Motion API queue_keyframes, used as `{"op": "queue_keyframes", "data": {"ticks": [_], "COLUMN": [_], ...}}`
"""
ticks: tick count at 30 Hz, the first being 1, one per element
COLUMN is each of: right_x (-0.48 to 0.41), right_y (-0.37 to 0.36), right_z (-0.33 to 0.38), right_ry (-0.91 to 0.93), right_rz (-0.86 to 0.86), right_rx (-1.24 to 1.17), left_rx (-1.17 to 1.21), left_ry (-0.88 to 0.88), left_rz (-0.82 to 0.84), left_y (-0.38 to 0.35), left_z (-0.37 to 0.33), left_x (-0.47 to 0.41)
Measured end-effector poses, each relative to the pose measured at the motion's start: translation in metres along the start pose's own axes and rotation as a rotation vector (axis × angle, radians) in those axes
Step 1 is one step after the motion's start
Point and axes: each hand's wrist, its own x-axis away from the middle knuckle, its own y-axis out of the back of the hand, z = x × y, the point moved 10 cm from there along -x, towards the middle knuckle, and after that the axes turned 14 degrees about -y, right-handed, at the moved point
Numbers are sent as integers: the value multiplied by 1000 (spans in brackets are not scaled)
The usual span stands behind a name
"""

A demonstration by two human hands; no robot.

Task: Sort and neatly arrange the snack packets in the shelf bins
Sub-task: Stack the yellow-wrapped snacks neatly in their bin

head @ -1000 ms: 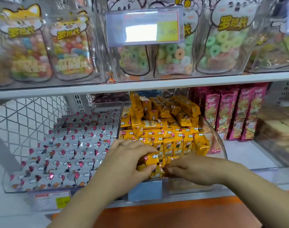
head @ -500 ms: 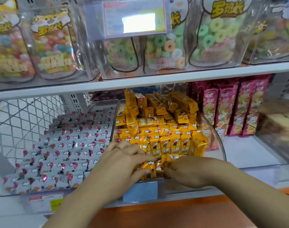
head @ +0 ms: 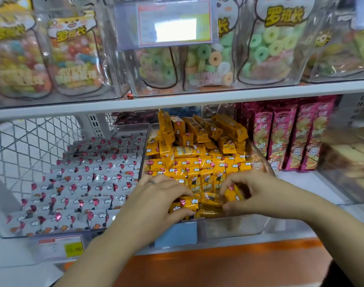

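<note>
- Right now both hands work the front row of small glossy yellow snack packets [head: 199, 175] in the clear plastic middle bin [head: 235, 226], at centre frame on the lower white shelf [head: 301, 181].
- Left hand [head: 156, 195] lies flat over the front packets, fingers curled onto one yellow packet; its grip looks closed on that packet.
- Right hand [head: 257, 193] pinches another yellow packet between thumb and fingers, grip clamped on it.
- To do this step well, I judge each packet should be stood upright, face forward, and pressed against its neighbour so the row matches the tidy rows just behind.
- Loose packets heaped at the back of the bin probably need the same treatment afterwards.
- Slippery wrappers may slide; light, even pressure seems wise.
- Left of frame, a second clear bin holds white packets printed with red balloons [head: 79, 183], already in neat tiers.
- Right of frame stand tall magenta snack tubes [head: 284, 137]; the upper shelf carries clear pouches of ring-shaped gummies [head: 268, 46].
- An orange ledge [head: 218, 259] runs below.
</note>
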Motion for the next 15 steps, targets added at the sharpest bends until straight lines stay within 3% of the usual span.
{"op": "queue_keyframes", "data": {"ticks": [12,15], "right_x": [13,14], "right_y": [34,38], "right_z": [-7,-8], "right_ry": [0,-18], "right_rz": [-245,-261], "right_rx": [-176,-174], "left_rx": [178,159], "left_ry": [139,88], "left_rz": [-138,-130], "left_y": [9,12], "left_z": [21,15], "left_x": [8,4]}}
